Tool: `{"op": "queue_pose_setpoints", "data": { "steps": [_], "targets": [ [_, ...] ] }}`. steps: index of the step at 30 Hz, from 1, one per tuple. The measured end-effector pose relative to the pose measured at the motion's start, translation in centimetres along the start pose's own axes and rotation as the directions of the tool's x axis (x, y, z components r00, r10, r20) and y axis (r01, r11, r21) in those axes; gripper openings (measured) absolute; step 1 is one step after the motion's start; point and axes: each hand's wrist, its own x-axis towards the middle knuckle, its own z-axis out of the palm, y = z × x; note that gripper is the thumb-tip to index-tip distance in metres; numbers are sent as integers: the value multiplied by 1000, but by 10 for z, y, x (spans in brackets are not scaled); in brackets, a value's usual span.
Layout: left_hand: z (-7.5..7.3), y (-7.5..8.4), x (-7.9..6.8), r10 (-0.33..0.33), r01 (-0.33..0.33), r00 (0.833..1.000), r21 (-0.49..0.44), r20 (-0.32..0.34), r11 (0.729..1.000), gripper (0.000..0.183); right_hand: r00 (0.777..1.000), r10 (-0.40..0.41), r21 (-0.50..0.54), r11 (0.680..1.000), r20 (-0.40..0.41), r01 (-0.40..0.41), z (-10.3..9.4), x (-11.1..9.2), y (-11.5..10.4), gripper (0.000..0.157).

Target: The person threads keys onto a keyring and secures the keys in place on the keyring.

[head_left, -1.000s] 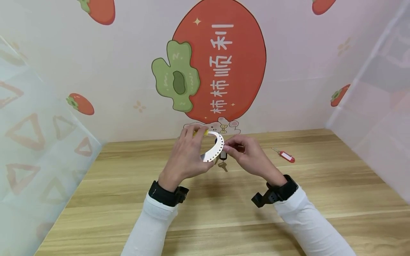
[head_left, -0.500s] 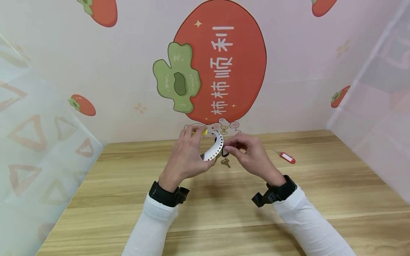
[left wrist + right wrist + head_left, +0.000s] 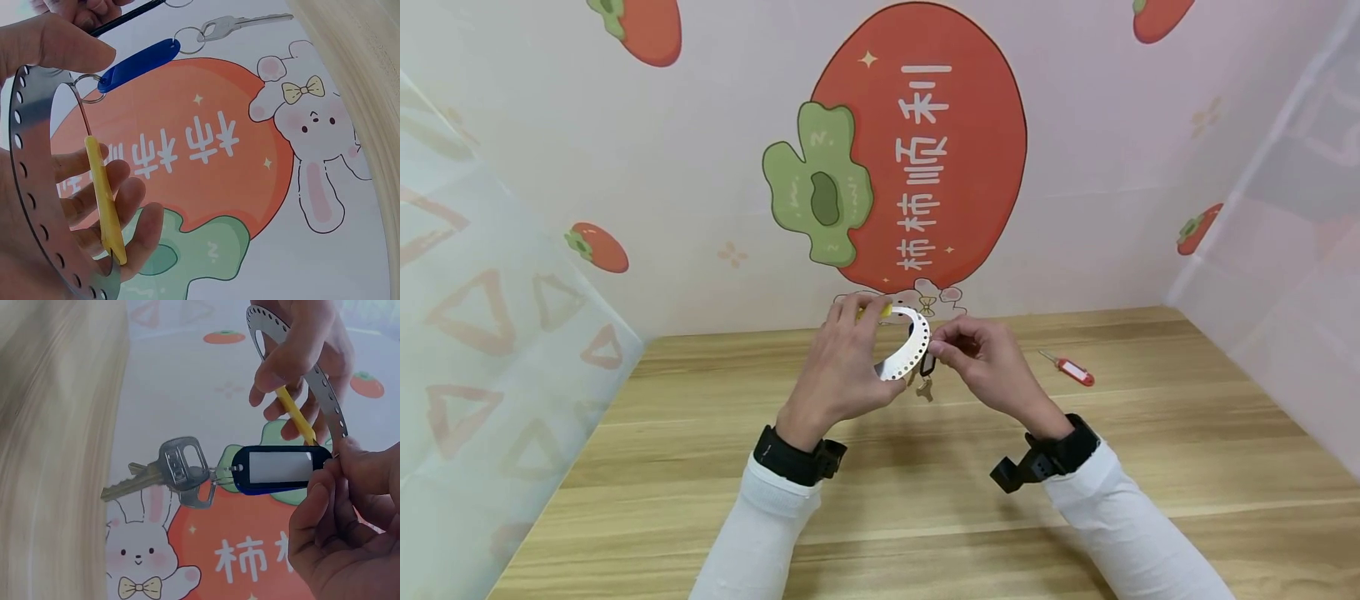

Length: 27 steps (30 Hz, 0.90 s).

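Note:
My left hand (image 3: 842,367) grips a curved silver plate (image 3: 901,363) with a row of holes along its outer edge and a yellow handle (image 3: 105,200) across its opening. A blue key tag (image 3: 140,64) hangs from the plate by a ring, with a silver key (image 3: 234,26) at its far end. At the plate's edge my right hand (image 3: 985,358) pinches the end of a black key tag (image 3: 278,467) with thumb and fingertips. That tag has a white label. Keys (image 3: 181,464) overlap at the tags' outer ends. The fingertips hide the black tag's near ring.
On the wooden table (image 3: 715,467), to the right of my hands, lies a red key tag (image 3: 1075,372) with its key. A printed backdrop (image 3: 1075,150) stands behind the table, and patterned side panels flank it.
Both hands stay nearly in place, with the plate still gripped and the black tag still pinched. The plate tilts slightly and the hanging key sways a little.

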Motion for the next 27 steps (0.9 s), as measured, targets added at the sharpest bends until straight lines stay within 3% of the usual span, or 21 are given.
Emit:
{"op": "queue_pose_setpoints", "data": {
  "steps": [12,20,27],
  "targets": [
    [0,2,0,-49,49,999,-9,21,999,89,994,-108,-11,994,-6,108,1,-1,2,10],
    [0,1,-2,-68,69,997,-23,46,997,91,980,-199,-108,975,-15,197,2,0,4,9],
    [2,0,-2,-62,64,996,-14,70,998,88,961,-274,-204,939,43,277,-3,1,5,14]
  ]
}}
